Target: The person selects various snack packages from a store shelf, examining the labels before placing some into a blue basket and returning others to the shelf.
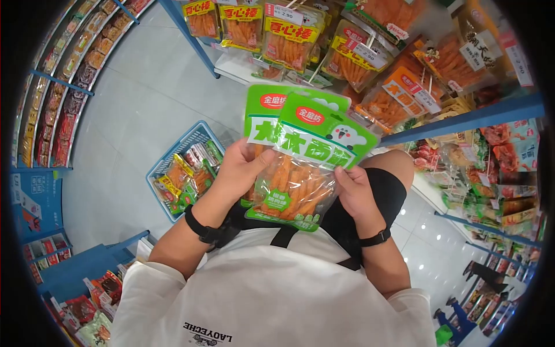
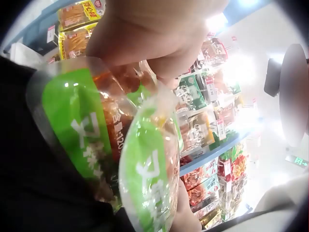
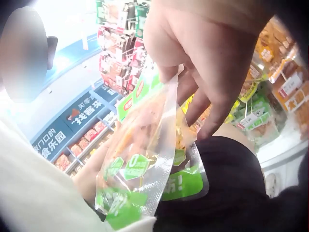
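Two green-topped clear snack packs overlap in front of my body in the head view. The front snack pack [image 1: 298,191] shows orange-brown strips through its clear film, and the rear snack pack [image 1: 260,104] shows above and left of it. My left hand [image 1: 240,168] grips both at their left side, thumb over the front. At the right edge, my right hand [image 1: 358,194] pinches the front pack, thumb on its face. The left wrist view shows the two packs' lower ends spread apart below the hand; some fingers are hidden behind them.
A blue shopping basket [image 1: 151,179] with several snack packs stands on the tiled floor [image 1: 127,110] to the left. Hanging snack packs [image 1: 289,37] with price tags fill the rack ahead. A blue shelf edge [image 1: 462,121] runs along the right. Curved shelves [image 1: 69,75] line the far left.
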Tool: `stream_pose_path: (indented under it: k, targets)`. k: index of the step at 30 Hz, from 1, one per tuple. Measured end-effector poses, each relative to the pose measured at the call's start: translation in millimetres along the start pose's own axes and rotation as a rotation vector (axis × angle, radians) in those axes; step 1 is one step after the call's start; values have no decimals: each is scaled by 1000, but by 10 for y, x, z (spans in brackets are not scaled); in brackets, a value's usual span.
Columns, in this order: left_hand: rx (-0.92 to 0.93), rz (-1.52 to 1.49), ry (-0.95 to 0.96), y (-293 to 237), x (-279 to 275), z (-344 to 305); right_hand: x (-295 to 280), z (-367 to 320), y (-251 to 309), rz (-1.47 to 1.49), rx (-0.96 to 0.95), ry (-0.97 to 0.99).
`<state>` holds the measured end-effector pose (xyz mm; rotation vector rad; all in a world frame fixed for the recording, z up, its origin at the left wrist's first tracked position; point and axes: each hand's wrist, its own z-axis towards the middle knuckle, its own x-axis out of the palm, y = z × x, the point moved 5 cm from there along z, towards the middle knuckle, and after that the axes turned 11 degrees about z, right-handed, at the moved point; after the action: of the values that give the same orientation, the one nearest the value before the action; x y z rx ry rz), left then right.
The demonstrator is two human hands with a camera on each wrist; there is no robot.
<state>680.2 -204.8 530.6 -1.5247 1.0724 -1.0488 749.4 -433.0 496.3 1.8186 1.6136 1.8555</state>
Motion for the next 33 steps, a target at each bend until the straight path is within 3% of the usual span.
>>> stream_pose_path:
  k: [2, 4, 6, 7, 8, 10, 11, 13, 18, 20, 22, 29, 31, 33]
  targets:
    - [-122, 132, 10, 47, -148, -19, -113, -48, 65, -108, 13, -29]
    - [-83, 127, -71, 13, -370, 42, -140, -115, 254, -91, -81, -104]
    - [-20, 137, -208, -8, -660, 126, -80, -220, 522, -64, -148, -370]
    - [-38, 176, -271, -71, -815, 153, -605, -286, 580, 0, -158, -259]
    - [-59, 218, -332, -129, -1002, 192, -427, -344, 795, -66, -246, -249]
    - [-38, 255, -444, 206, -1588, 411, -858, -516, 1018, -88, -260, -320]
    - [-56, 258, -439, 243, -1700, 495, -1499, -663, 1109, -132, -299, -332]
    - [-12, 221, -560, 301, -1925, 615, -1426, -806, 1270, -262, -349, -500]
    - [-8, 610, -493, 1182, -2336, 1212, -1866, -1010, 1125, -359, -325, -746]
    - [-35, 693, -445, 1614, -2465, 1499, -2072, -1086, 983, -770, -281, -738]
    - [-138, 981, -309, 2144, -2633, 1862, -1898, -965, 965, -890, -312, -789]
    - [-285, 954, -216, 2779, -2486, 2801, -1878, -988, 935, -910, -233, -945]
    - [-478, 815, -182, 3002, -2582, 3057, -1859, -960, 930, -917, -211, -954]
    - [-508, 757, -202, 3116, -2699, 3323, -1896, -961, 934, -918, -199, -958]
